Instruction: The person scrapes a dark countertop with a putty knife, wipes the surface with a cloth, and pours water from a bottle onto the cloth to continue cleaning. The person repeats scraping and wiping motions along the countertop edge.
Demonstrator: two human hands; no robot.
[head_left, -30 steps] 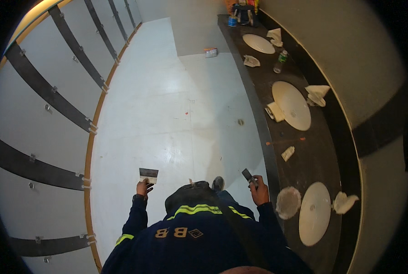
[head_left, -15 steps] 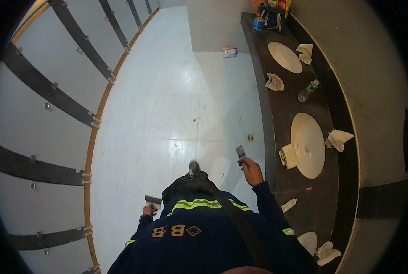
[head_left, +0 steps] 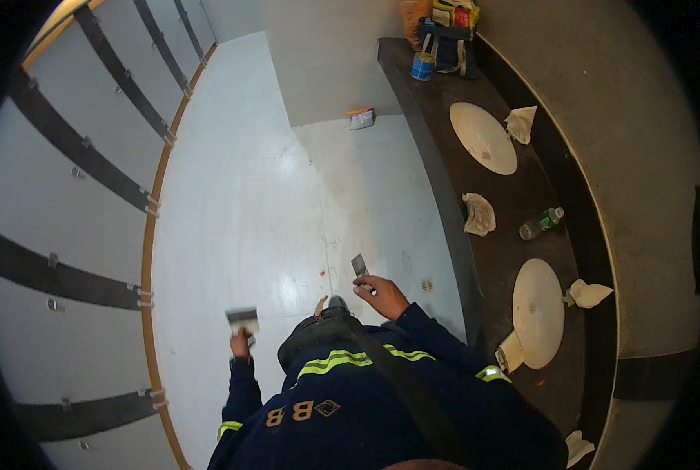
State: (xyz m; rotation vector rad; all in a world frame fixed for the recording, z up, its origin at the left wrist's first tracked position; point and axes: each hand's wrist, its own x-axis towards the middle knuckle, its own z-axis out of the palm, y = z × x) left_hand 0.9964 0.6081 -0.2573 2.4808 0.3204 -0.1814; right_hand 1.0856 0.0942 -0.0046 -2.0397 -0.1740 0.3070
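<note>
My left hand (head_left: 241,342) is closed on a wide putty knife (head_left: 243,319) with a pale, smeared blade and a dark edge. It is held out over the white floor to the left of my body. In my right hand (head_left: 385,296), a narrower putty knife (head_left: 359,267) points forward with its grey blade tilted up and left. Fingers and thumb pinch its lower end, and most of the handle is hidden. Both tools are apart from each other, above the pale floor (head_left: 232,227).
A dark counter (head_left: 495,254) with white basins (head_left: 538,313) runs along my right. On it are a bottle (head_left: 542,223), a crumpled cloth (head_left: 479,215), a blue can (head_left: 423,66) and bags (head_left: 448,51). Cubicle doors (head_left: 60,251) line the left. A small packet (head_left: 361,118) lies by the far wall.
I have moved forward along the floor, so the counter and basins sit lower in view. My left hand has come forward, and my right hand has swung inward to the left. Both still hold their putty knives.
</note>
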